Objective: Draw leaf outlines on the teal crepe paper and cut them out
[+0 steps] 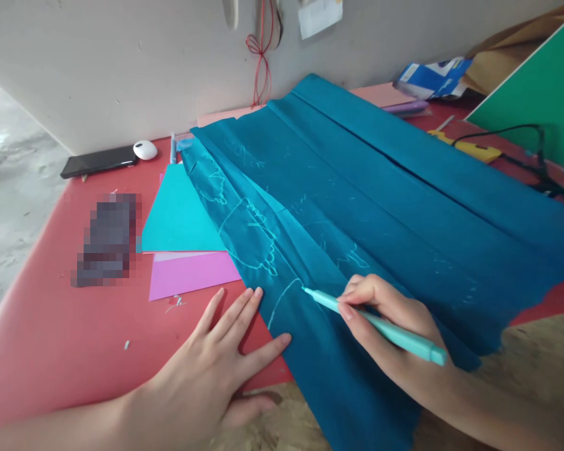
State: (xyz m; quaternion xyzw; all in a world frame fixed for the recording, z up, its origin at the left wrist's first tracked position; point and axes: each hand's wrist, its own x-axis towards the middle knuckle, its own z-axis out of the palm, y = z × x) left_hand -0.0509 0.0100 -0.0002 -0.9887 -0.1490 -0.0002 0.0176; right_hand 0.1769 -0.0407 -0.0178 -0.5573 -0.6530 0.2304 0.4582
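Observation:
My right hand (390, 313) grips a light turquoise marker pen (399, 335), its tip on the teal fabric (352, 169) at the end of a pale curved line. The fabric lies across the table with folds and an edge hanging over the front. Pale drawn outlines, some with scalloped edges, run along its left strip. With fingers spread, my left hand (225, 354) rests flat at the fabric's left edge, its fingertips touching the cloth and its palm over the table's front.
On the red table (51, 326) lie turquoise paper (183, 213), purple paper (192, 275), a black phone (98, 163), a white oval object (145, 150) and a blurred dark item (110, 238). A yellow tool (474, 147), black cables (540, 150) and a green board (540, 94) are at right.

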